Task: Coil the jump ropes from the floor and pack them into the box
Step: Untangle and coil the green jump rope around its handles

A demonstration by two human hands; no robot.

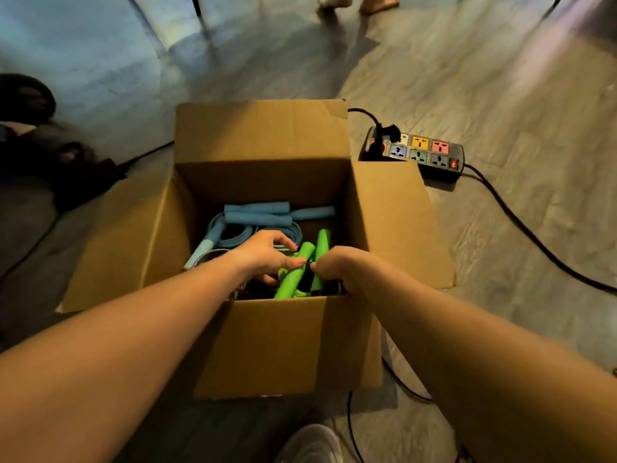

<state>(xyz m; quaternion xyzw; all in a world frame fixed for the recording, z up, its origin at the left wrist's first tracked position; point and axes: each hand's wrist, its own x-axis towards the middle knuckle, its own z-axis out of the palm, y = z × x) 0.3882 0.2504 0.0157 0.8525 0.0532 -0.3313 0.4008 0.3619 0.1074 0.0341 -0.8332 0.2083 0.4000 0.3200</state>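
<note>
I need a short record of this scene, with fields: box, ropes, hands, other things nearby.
box: cardboard box, flaps open
blue jump rope: coiled, inside the box, far side
green jump rope: inside the box, near side
left hand: holds the green jump rope
right hand: grips the green jump rope too
nearby: power strip, right of the box

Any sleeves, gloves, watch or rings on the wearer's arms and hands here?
None visible: left forearm and right forearm are bare to the frame edge, no sleeves; left hand and right hand have no gloves, and no watch or rings show.
</note>
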